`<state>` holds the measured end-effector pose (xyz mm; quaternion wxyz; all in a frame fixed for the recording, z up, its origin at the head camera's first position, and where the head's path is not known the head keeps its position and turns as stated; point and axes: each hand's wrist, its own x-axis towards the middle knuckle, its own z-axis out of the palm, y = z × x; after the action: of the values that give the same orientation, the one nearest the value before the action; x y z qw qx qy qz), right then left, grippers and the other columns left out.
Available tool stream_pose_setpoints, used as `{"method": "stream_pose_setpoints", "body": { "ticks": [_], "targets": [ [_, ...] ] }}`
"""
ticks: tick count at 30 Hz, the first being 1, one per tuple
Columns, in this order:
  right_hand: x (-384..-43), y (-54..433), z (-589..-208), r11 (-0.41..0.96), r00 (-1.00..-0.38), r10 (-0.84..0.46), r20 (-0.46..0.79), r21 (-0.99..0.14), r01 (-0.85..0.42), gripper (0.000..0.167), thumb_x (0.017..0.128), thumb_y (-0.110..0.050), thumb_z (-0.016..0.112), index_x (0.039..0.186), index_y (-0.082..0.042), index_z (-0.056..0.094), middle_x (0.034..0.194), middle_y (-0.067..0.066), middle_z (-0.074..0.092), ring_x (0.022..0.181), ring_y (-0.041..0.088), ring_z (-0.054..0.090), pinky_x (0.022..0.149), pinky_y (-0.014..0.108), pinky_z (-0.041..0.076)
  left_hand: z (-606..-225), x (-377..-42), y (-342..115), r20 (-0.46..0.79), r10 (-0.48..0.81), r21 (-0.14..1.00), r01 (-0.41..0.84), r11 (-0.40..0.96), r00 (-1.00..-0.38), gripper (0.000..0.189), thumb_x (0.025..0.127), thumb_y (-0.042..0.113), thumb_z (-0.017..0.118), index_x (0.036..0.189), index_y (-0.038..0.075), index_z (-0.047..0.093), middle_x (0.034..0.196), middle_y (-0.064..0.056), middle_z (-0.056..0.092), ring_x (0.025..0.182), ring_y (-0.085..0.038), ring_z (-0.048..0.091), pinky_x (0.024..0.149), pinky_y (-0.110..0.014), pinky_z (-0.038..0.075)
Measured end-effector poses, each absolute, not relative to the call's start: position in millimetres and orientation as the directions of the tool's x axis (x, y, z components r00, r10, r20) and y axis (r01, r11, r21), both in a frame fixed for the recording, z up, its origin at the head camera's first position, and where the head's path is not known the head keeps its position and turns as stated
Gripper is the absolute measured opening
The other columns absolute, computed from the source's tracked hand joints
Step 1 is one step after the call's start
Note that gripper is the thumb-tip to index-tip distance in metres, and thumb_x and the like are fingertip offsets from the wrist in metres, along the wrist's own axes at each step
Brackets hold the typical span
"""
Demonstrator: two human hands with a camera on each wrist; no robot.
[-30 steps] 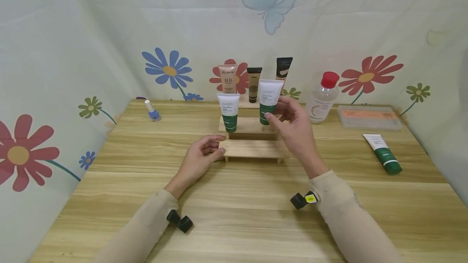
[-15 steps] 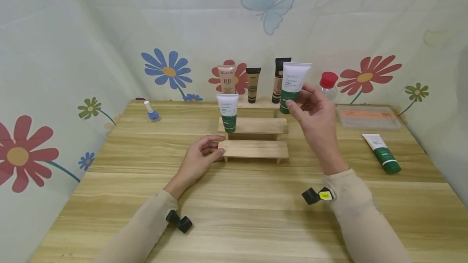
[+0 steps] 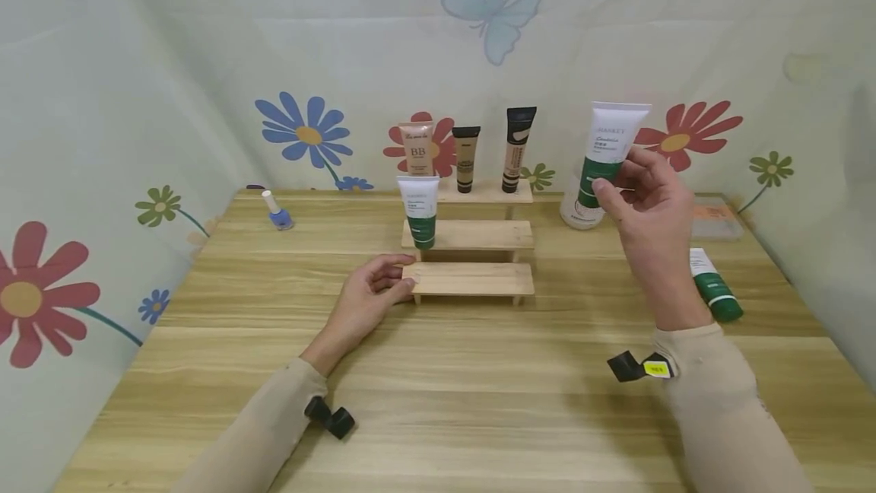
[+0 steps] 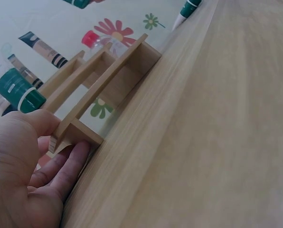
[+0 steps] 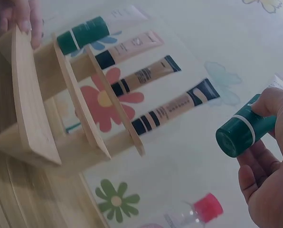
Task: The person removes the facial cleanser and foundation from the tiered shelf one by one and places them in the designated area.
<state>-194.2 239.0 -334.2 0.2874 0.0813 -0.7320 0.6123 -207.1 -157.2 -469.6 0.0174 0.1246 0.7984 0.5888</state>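
My right hand (image 3: 655, 223) holds a white squeeze tube with a green lower part (image 3: 614, 135) up in the air, thumb on its front. In the right wrist view the tube's green cap (image 5: 234, 135) points toward the rack. At the left end of the three-step wooden rack (image 3: 468, 280), my left hand (image 3: 363, 299) grips the lowest step, thumb on top and fingers beneath. A matching white and green tube (image 3: 419, 208) stands cap-down at the left of the middle step. On the top step stand a BB cream tube (image 3: 417, 147), a gold-brown tube (image 3: 465, 158) and a black-topped tube (image 3: 518, 147).
A bottle (image 3: 580, 211) stands behind the held tube, its red cap (image 5: 209, 207) seen in the right wrist view. Another white and green tube (image 3: 717, 291) lies at the right, near a flat clear case (image 3: 715, 219). Blue nail polish (image 3: 279, 215) stands at the left.
My right hand has carried its tube to the right and slightly up, away from the rack and in front of the bottle. The left hand stays on the rack.
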Motion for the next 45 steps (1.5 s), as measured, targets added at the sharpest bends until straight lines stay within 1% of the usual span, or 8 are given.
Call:
{"method": "stream_pose_setpoints", "body": {
  "ticks": [7, 12, 18, 21, 29, 35, 41, 45],
  "targets": [
    [-184.4, 270.0, -341.0, 0.247, -0.831, 0.290, 0.475, -0.876, -0.415, 0.048, 0.104, -0.008, 0.078, 0.150, -0.017, 0.069, 0.133, 0.003, 0.073, 0.114, 0.023, 0.064, 0.094, 0.020, 0.053, -470.8, -207.6, -158.7, 0.123, 0.219, 0.944, 0.182, 0.274, -0.968, 0.035, 0.106, 0.025, 0.081, 0.139, 0.019, 0.075, 0.126, -0.008, 0.075, 0.116, -0.024, 0.070, 0.099, -0.024, 0.059],
    [-175.7, 288.7, -349.7, 0.322, -0.826, 0.327, 0.460, -0.876, -0.360, 0.049, 0.106, -0.008, 0.075, 0.153, -0.018, 0.067, 0.133, -0.002, 0.073, 0.112, 0.020, 0.064, 0.094, 0.016, 0.053, -470.9, -208.4, -158.4, 0.132, 0.224, 0.942, 0.192, 0.276, -0.966, 0.036, 0.106, 0.025, 0.081, 0.140, 0.018, 0.074, 0.128, -0.009, 0.074, 0.118, -0.024, 0.069, 0.100, -0.024, 0.058],
    [-166.4, 307.7, -358.1, 0.258, -0.824, 0.391, 0.409, -0.909, -0.329, 0.049, 0.103, -0.002, 0.076, 0.150, -0.015, 0.067, 0.125, -0.001, 0.073, 0.106, 0.018, 0.066, 0.089, 0.012, 0.055, -470.4, -208.5, -157.1, 0.126, 0.229, 0.943, 0.188, 0.274, -0.965, 0.035, 0.106, 0.027, 0.081, 0.139, 0.020, 0.075, 0.127, -0.008, 0.074, 0.117, -0.024, 0.069, 0.100, -0.024, 0.058],
    [-161.7, 315.0, -362.9, 0.271, -0.823, 0.415, 0.388, -0.916, -0.295, 0.049, 0.103, -0.001, 0.077, 0.149, -0.014, 0.067, 0.124, -0.003, 0.074, 0.106, 0.016, 0.068, 0.089, 0.011, 0.055, -470.9, -208.6, -157.4, 0.120, 0.232, 0.945, 0.183, 0.272, -0.965, 0.034, 0.106, 0.028, 0.080, 0.139, 0.021, 0.074, 0.126, -0.008, 0.074, 0.117, -0.024, 0.069, 0.100, -0.025, 0.058],
    [-150.0, 328.0, -375.7, 0.405, -0.830, 0.426, 0.359, -0.897, -0.179, 0.050, 0.105, -0.009, 0.076, 0.153, -0.017, 0.065, 0.123, -0.010, 0.073, 0.106, 0.012, 0.067, 0.088, 0.010, 0.054, -472.0, -209.1, -159.1, 0.116, 0.236, 0.952, 0.176, 0.251, -0.965, 0.035, 0.106, 0.026, 0.081, 0.140, 0.020, 0.074, 0.124, -0.010, 0.074, 0.114, -0.027, 0.072, 0.096, -0.025, 0.061],
    [-143.6, 334.4, -386.9, 0.406, -0.837, 0.446, 0.317, -0.905, -0.127, 0.050, 0.105, -0.011, 0.077, 0.153, -0.017, 0.065, 0.122, -0.011, 0.070, 0.105, 0.011, 0.066, 0.087, 0.007, 0.053, -472.9, -210.1, -159.9, 0.118, 0.233, 0.950, 0.178, 0.258, -0.965, 0.034, 0.106, 0.028, 0.081, 0.139, 0.021, 0.074, 0.124, -0.009, 0.074, 0.115, -0.026, 0.071, 0.097, -0.025, 0.060],
    [-137.7, 340.9, -399.8, 0.388, -0.847, 0.453, 0.279, -0.917, -0.095, 0.048, 0.105, -0.009, 0.077, 0.151, -0.014, 0.066, 0.121, -0.008, 0.067, 0.102, 0.010, 0.066, 0.085, 0.007, 0.053, -473.0, -210.4, -159.8, 0.115, 0.230, 0.948, 0.176, 0.264, -0.966, 0.034, 0.106, 0.028, 0.081, 0.139, 0.021, 0.075, 0.124, -0.009, 0.075, 0.115, -0.025, 0.071, 0.097, -0.025, 0.060],
    [-133.1, 346.9, -407.9, 0.406, -0.856, 0.446, 0.260, -0.912, -0.066, 0.046, 0.106, -0.010, 0.076, 0.150, -0.015, 0.066, 0.120, -0.010, 0.066, 0.099, 0.007, 0.066, 0.084, 0.006, 0.053, -472.5, -210.3, -158.7, 0.114, 0.228, 0.949, 0.174, 0.261, -0.967, 0.034, 0.106, 0.027, 0.081, 0.138, 0.021, 0.075, 0.124, -0.009, 0.075, 0.114, -0.026, 0.072, 0.097, -0.025, 0.060]
  ]
}}
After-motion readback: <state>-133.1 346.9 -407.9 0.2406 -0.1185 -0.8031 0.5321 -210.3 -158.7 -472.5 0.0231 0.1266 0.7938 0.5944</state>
